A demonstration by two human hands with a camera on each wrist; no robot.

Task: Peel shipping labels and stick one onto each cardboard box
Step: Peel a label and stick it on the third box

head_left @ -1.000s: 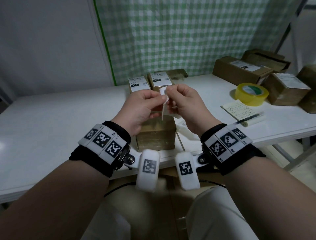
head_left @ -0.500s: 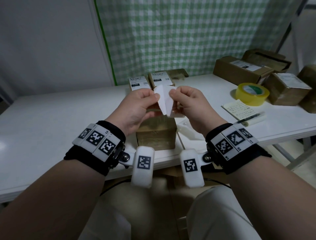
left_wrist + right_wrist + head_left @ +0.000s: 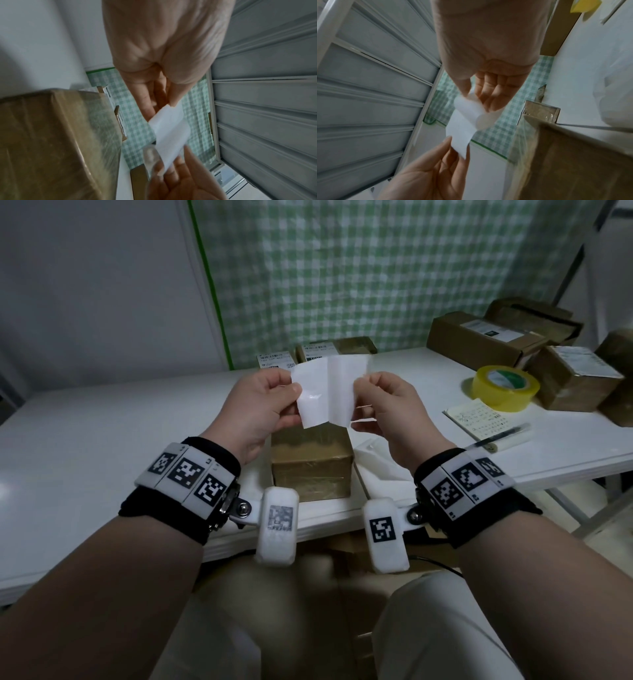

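Observation:
A white shipping label (image 3: 327,392) is stretched in the air between both hands, its blank side facing me. My left hand (image 3: 263,402) pinches its left edge and my right hand (image 3: 387,402) pinches its right edge. In the left wrist view the label (image 3: 171,129) runs from my thumb and fingers to the other hand. The right wrist view shows the label (image 3: 467,121) curling near my right fingers. Below the hands a taped brown cardboard box (image 3: 311,463) stands at the table's front edge, its top bare. Two boxes with labels (image 3: 301,356) stand behind it.
On the white table (image 3: 102,440) at the right lie a yellow tape roll (image 3: 505,386), a notepad with a pen (image 3: 486,422) and several labelled brown boxes (image 3: 486,344). Crumpled backing paper (image 3: 380,460) lies right of the near box. A green checked curtain hangs behind.
The hands have drawn apart and risen a little, and the label has gone from folded between the fingertips to spread out wide between them.

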